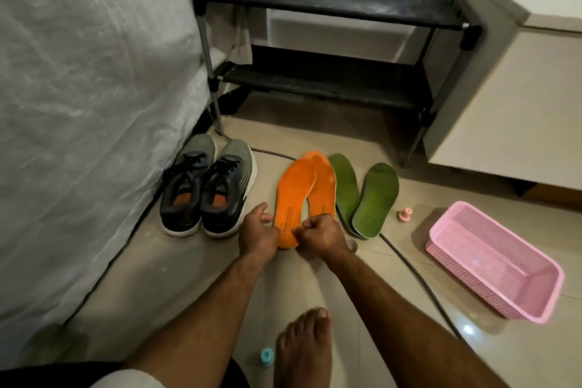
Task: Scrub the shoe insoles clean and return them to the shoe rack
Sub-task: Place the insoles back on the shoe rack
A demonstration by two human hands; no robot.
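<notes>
Two orange insoles (296, 189) lie overlapped on the tiled floor, heels toward me. My left hand (256, 231) touches the heel's left edge, fingers partly spread. My right hand (318, 231) pinches the heel of the nearer orange insole from the right. Two green insoles (374, 198) lie just to the right, one overlapping the other. The black two-shelf shoe rack (330, 6) stands behind, its shelves bare.
A pair of dark sneakers (204, 189) sits left of the insoles beside a grey fabric cover (78, 104). A pink plastic basket (494, 261) lies at right, a small pink cap (404, 214) near it. A cable (419, 277) crosses the floor. My bare foot (304, 346) and a teal cap (267, 356) are below.
</notes>
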